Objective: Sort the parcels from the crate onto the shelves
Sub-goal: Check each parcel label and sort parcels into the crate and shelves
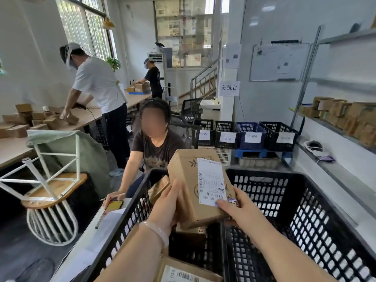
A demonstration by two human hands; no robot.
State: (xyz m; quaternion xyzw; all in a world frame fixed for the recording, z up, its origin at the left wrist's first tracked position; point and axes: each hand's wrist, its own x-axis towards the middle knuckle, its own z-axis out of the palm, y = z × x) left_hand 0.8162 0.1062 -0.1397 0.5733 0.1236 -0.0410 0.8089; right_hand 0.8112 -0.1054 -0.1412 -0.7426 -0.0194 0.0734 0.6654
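A brown cardboard parcel (189, 180) with a white shipping label is held up over two black plastic crates. My left hand (165, 202) grips its left edge. My right hand (242, 208) holds its lower right corner, thumb on the label. The left crate (130, 216) has more parcels inside; one labelled parcel (183, 271) lies at the bottom near me. The right crate (295, 210) shows only its mesh walls and floor. A shelf (325, 127) on the right wall carries a row of brown parcels (345, 115).
A seated person (154, 147) faces me just beyond the crates, one hand by a phone (114, 206). An upturned stool (50, 190) lies to the left. Labelled bins (250, 135) stand on the floor ahead. Two people work at a long table (85, 119) with boxes.
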